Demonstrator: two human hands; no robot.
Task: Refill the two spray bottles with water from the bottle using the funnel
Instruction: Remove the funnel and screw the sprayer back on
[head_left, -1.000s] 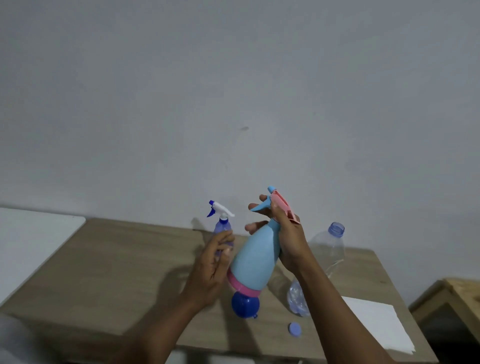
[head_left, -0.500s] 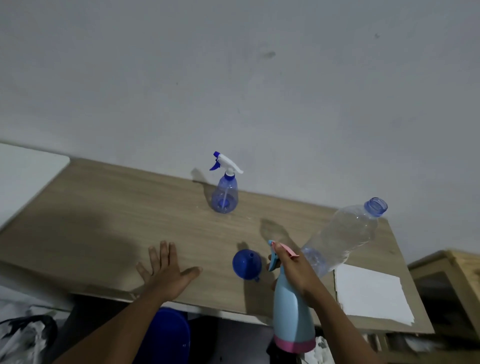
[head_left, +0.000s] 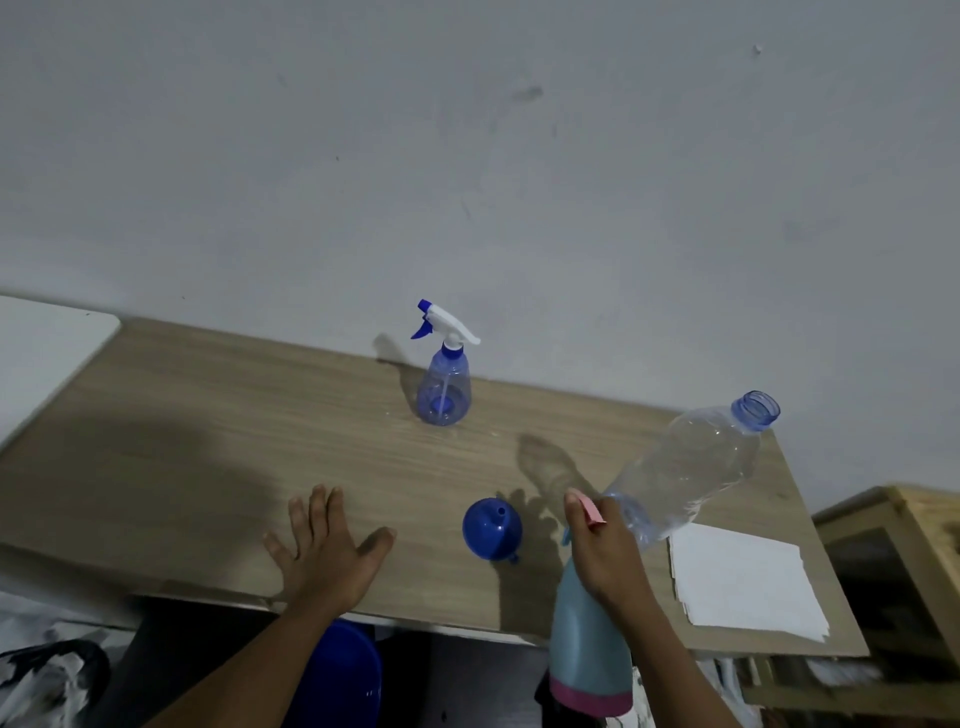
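From the head camera, the right hand (head_left: 608, 551) is wrapped tight around the top of the light blue spray bottle (head_left: 589, 639). It holds the bottle in the air in front of the bench (head_left: 208, 467), with the bottom hanging lower than the bench edge. Nothing is under it to catch it. It is held only by its top, so if the fingers slip it could drop to the floor.

The left hand (head_left: 330, 551) lies flat on the bench near the front edge. Its fingers are spread and it holds nothing.

The water bottle (head_left: 691, 467) is just behind the right hand and has no cap on. It looks tilted, but I cannot tell if it really leans, because its bottom is hidden. If the right arm bumps it, it could tip over. Water would then run onto the white paper (head_left: 743, 582) just beside it.

The funnel (head_left: 492, 527) rests on the bench between the two hands, near the front edge. A bump could push it off.

The small spray bottle (head_left: 444, 395) stands upright near the wall, well apart from the hands. Its top is on, and so is the top of the light blue one. Pouring before the tops come off would just spill water on the bench.

A blue bucket (head_left: 348, 670) sits under the bench.
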